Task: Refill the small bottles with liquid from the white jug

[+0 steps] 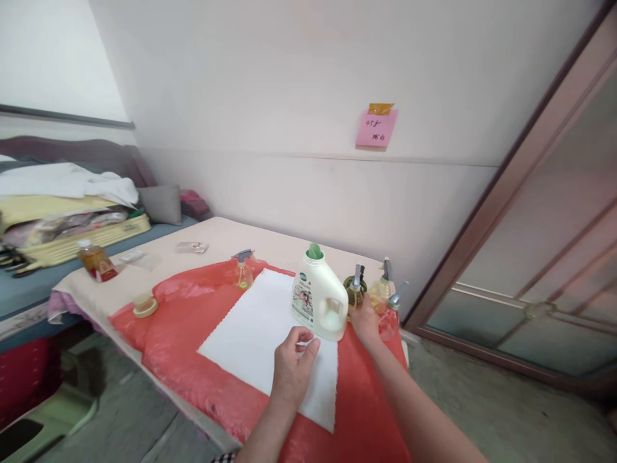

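Observation:
A cream laundry detergent jug [318, 296], its green pour spout [314, 252] uncovered, stands upright on a white sheet [255, 328]. My left hand [293, 366] is just in front of the jug; its fingers are loosely curled, the thumb stands apart, and nothing shows in it. To the jug's right, my right hand [365, 321] is closed at a dark green spray bottle [355, 292] with a grey trigger head. Close by that hand are a yellowish spray bottle [384, 286] and a clear spray bottle [389, 318]. Part of the right hand's grip is hidden.
Red plastic film [193, 360] covers part of the table. On it are a small spray bottle [243, 273] and a pale round cap [144, 305]. Farther left stands a bottle of amber liquid [96, 260]. A wall is behind; a sliding door [540, 257] is right.

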The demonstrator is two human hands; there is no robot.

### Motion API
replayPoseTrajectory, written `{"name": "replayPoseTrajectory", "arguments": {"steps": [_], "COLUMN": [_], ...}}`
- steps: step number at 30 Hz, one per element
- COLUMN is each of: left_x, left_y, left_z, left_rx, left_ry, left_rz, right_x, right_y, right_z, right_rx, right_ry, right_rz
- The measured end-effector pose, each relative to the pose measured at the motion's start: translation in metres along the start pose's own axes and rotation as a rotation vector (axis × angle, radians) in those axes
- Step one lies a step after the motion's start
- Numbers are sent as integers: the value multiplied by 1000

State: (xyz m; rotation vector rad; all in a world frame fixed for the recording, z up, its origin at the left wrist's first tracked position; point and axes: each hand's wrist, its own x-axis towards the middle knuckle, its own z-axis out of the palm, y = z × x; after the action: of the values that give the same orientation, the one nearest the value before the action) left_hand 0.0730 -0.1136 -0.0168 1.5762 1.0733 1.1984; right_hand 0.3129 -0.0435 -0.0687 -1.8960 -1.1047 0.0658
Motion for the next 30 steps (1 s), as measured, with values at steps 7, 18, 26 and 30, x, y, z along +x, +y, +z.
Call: {"name": "replayPoseTrajectory", "arguments": {"steps": [7, 18, 26, 30], "left_x": [0, 1, 5, 49], "left_y": [1, -13, -33, -30], "left_z": [-4, -8, -18, -45], "left_rx": [-19, 51, 87, 294], "left_ry": [10, 99, 163, 189], "left_rz": [-40, -54, -119, -79], "right_x": [-83, -167, -160, -162], "right_y": [-10, 22, 10, 8], "right_z": [-38, -29, -17, -17], "right_rx": [118, -22, 1, -28], "right_ry": [-97, -287, -320, -282], "right_rz": [-45, -519, -532, -585]}}
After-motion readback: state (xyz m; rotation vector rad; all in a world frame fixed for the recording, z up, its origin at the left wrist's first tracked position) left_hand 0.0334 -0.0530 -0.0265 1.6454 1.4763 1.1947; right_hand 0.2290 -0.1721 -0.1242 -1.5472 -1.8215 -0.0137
